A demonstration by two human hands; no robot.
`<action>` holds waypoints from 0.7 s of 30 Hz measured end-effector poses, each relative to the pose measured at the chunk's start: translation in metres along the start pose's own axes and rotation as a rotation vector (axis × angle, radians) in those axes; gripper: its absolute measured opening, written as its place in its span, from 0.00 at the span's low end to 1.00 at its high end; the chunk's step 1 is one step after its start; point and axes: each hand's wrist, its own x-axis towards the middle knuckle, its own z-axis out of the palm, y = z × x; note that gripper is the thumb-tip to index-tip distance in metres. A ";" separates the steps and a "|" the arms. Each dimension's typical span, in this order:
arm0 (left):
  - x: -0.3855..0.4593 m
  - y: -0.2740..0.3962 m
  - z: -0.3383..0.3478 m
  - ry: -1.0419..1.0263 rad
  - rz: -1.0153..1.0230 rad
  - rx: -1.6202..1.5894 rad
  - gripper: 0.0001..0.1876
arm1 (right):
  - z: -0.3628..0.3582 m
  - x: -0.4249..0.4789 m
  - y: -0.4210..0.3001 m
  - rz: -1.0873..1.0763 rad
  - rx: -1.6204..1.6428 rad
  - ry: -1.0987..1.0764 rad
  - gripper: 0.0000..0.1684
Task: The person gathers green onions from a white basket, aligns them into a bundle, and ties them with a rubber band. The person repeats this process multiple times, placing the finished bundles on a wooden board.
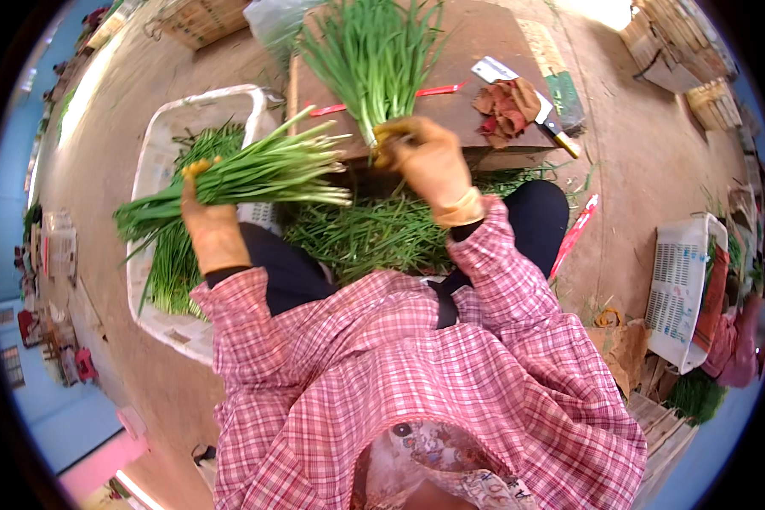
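Observation:
My left hand (pixel 211 233), in an orange rubber glove, grips a bunch of long green chive-like stalks (pixel 274 169). Its pale cut ends point right, and its leaf tips droop over a white plastic crate (pixel 255 102). My right hand (pixel 424 159), gloved the same way, has its fingers curled at the pale stem ends of a second bunch (pixel 379 70). That bunch lies on a low brown table (pixel 478 38), leaves pointing away from me. A red tie strip (pixel 440 90) passes beneath it, showing on both sides. My right fingertips are partly hidden.
A cleaver (pixel 542 108) lies at the table's right, its handle past the edge, partly under a crumpled reddish-brown cloth (pixel 505 109). Loose greens (pixel 370 236) are heaped between my knees. More stalks (pixel 172 280) fill the left crate. Another white crate (pixel 679 287) stands at right.

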 end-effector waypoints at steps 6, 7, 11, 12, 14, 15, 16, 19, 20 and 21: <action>-0.006 -0.010 0.020 0.065 0.015 -0.005 0.09 | -0.152 0.060 0.038 -0.143 -1.508 0.306 0.25; -0.010 -0.018 0.029 0.052 0.001 -0.044 0.08 | -0.180 0.069 0.059 -0.175 -1.460 0.219 0.25; -0.012 -0.023 0.027 0.088 -0.002 -0.040 0.07 | -0.161 0.060 0.028 0.118 -0.656 0.318 0.15; -0.015 -0.022 0.027 0.102 0.005 -0.053 0.07 | -0.142 0.044 0.002 0.169 -0.074 0.188 0.14; -0.020 -0.030 0.039 0.091 -0.011 -0.063 0.07 | -0.108 0.022 -0.012 -0.283 -0.192 0.102 0.14; -0.022 -0.033 0.040 0.088 -0.018 -0.065 0.07 | -0.074 0.006 -0.038 -0.107 0.099 -0.041 0.17; -0.024 -0.036 0.044 0.057 -0.047 -0.048 0.07 | -0.052 0.008 -0.027 -0.413 -0.112 -0.031 0.18; -0.029 -0.040 0.047 0.019 -0.088 -0.011 0.07 | 0.012 0.003 -0.022 -0.064 0.241 -0.374 0.21; -0.030 -0.040 0.046 0.033 -0.076 -0.012 0.07 | 0.013 0.006 -0.011 -0.224 -0.026 -0.347 0.22; -0.033 -0.036 0.046 0.051 -0.054 -0.009 0.07 | 0.016 0.009 0.002 -0.384 -0.285 -0.321 0.23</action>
